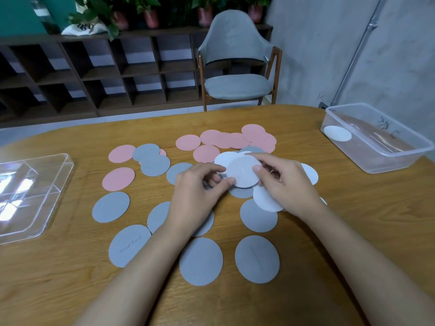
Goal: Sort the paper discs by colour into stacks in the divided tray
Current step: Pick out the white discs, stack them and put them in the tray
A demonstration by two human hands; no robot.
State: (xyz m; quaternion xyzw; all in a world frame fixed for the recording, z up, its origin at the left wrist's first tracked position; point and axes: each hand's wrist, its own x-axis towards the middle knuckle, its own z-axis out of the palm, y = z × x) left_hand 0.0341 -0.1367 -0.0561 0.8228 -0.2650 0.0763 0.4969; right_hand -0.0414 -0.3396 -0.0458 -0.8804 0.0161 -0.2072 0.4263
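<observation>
Nearest, two flat grey paper discs [200,261] lay matte and smooth on the wood-grain table [353,231], one to the right of them carrying faint pencilled writing. Just beyond, both bare hands met over the pile: the left hand [195,196] pinched the near-left edge of a white disc [243,174] between thumb and fingers, and the right hand [286,182] gripped its right edge the same way, holding it slightly above the other white discs [266,200] beneath. More grey rounds spread to the left. Farther back, thin pink discs [235,140] overlapped in a loose row. The clear, hard plastic divided tray [35,196] sat at the left edge, glossy with reflections. At the far right stood a translucent rectangular tub [376,147] holding one white disc.
</observation>
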